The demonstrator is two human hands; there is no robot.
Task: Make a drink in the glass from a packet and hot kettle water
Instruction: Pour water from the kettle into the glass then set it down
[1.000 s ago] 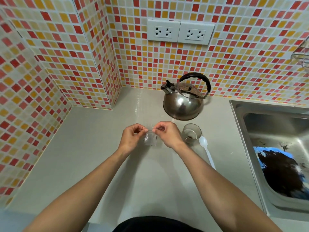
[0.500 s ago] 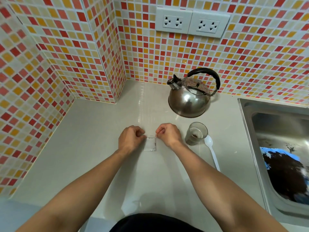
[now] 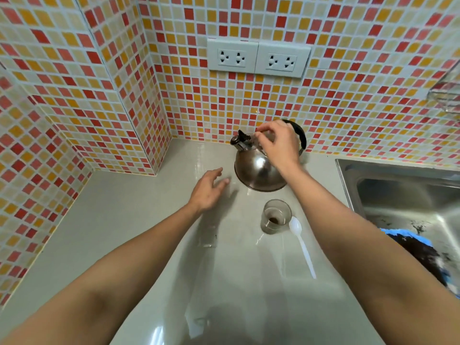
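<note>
The steel kettle with a black handle stands at the back of the counter. My right hand is over its lid and in front of the handle, thumb and forefinger pinched; whether they grip anything is unclear. My left hand hovers open, fingers spread, just left of the kettle. The small glass with dark powder at its bottom stands in front of the kettle. A clear packet lies flat on the counter left of the glass, apart from both hands. A white plastic spoon lies right of the glass.
A steel sink lies to the right, holding a blue item with dark residue. Mosaic tile walls close the back and left, with a jutting corner. Two sockets sit above the kettle. A wire rack hangs at the far right.
Both hands have let go of the clear packet, which now lies on the counter. My right hand rose to the kettle's top; my left hand opened and moved forward. The camera tilted up.
</note>
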